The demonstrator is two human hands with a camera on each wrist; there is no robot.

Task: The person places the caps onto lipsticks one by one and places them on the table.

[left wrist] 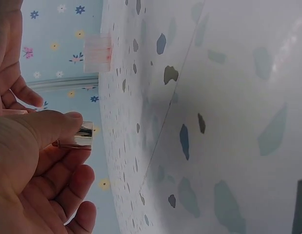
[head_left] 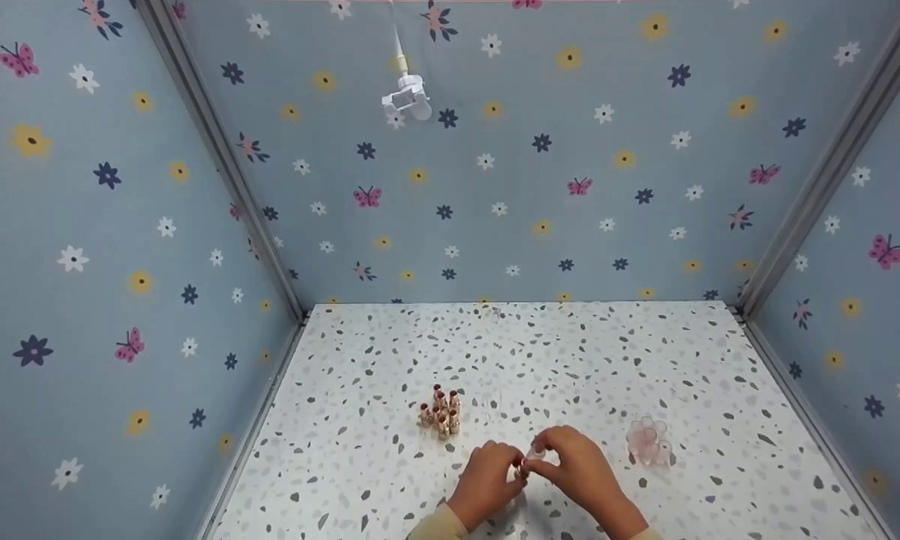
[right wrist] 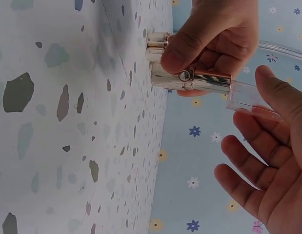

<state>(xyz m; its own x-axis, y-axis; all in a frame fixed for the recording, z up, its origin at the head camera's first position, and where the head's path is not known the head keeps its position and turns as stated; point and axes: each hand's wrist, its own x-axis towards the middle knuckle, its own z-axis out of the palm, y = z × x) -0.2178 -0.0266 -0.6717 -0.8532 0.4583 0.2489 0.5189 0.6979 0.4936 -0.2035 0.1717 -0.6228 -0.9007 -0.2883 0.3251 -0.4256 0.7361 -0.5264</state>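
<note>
My left hand (head_left: 487, 480) pinches a gold lipstick tube (right wrist: 209, 82) between thumb and fingers, just above the tabletop. Thumb and fingers of my right hand (head_left: 579, 469) hold a clear lipstick cap (right wrist: 248, 100) at the upper end of that tube. Cap and tube meet in line in the right wrist view; I cannot tell whether the cap is fully seated. Only the shiny base of the tube (left wrist: 83, 136) shows past my thumb in the left wrist view. To the left stands a cluster of several uncapped lipsticks (head_left: 442, 415) with red tips.
A group of clear pinkish caps (head_left: 649, 442) stands together right of my right hand. The speckled white tabletop (head_left: 360, 480) is bounded by flower-patterned walls (head_left: 495, 187) and metal corner posts (head_left: 217, 150). A white fitting (head_left: 409, 97) hangs at the back wall.
</note>
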